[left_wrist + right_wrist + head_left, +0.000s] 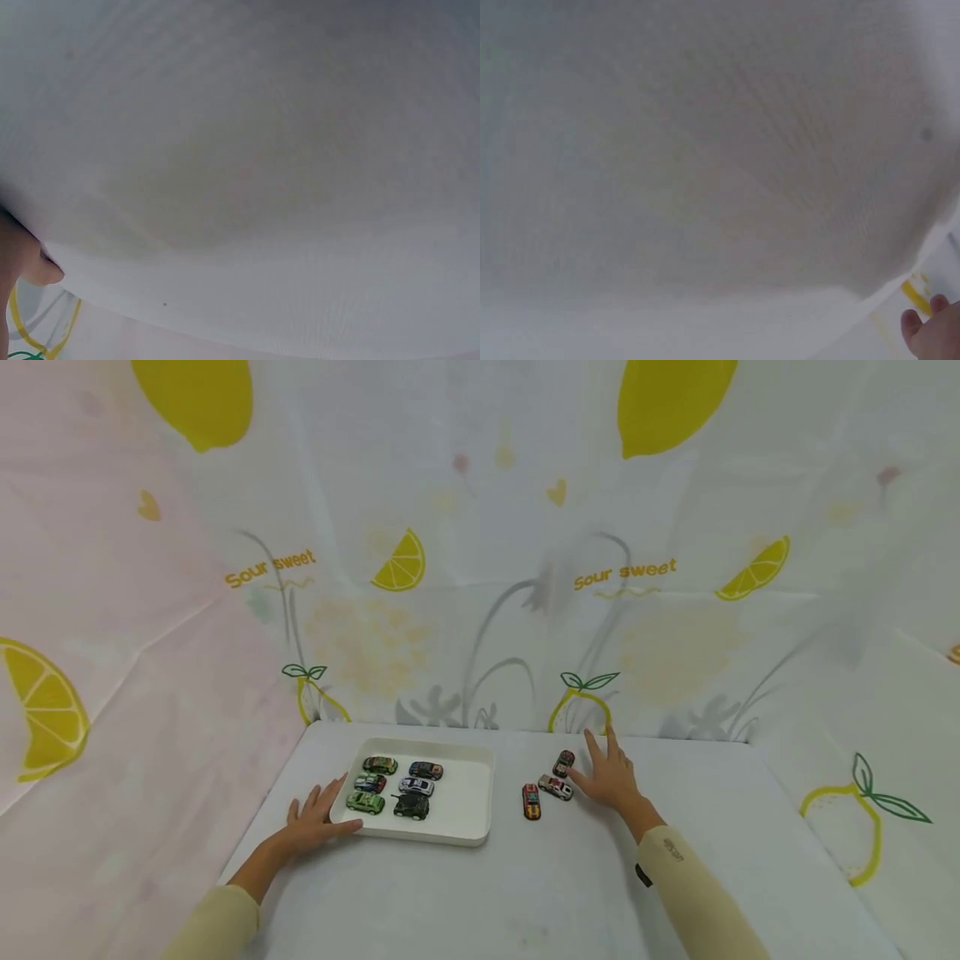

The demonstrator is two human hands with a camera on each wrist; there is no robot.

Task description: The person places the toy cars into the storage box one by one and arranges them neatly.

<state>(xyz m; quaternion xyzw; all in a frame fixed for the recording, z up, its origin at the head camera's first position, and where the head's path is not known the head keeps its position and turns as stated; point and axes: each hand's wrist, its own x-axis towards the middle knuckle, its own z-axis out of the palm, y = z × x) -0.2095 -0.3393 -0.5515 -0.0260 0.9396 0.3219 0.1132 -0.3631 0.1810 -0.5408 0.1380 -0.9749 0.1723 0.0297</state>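
Note:
A white tray (461, 802) holds several small toy cars in two columns, among them a green car (365, 802), a white-and-blue car (416, 786) and a dark military-looking vehicle (412, 807). My left hand (311, 827) rests at its left front corner, fingers spread and thumb along the front edge. Right of the tray lie a red-and-yellow car (531, 802), a white car (556, 787) and a dark car (564, 764). Over the table beside these, my right hand (609, 777) has spread fingers, its thumb close to the white and dark cars.
The white table (480, 902) meets a lemon-print cloth (480, 635) at the back, with more cloth at both sides. Mostly pale table surface fills both wrist views, with a bit of left hand (22, 262) and right hand (937, 334) at the edges.

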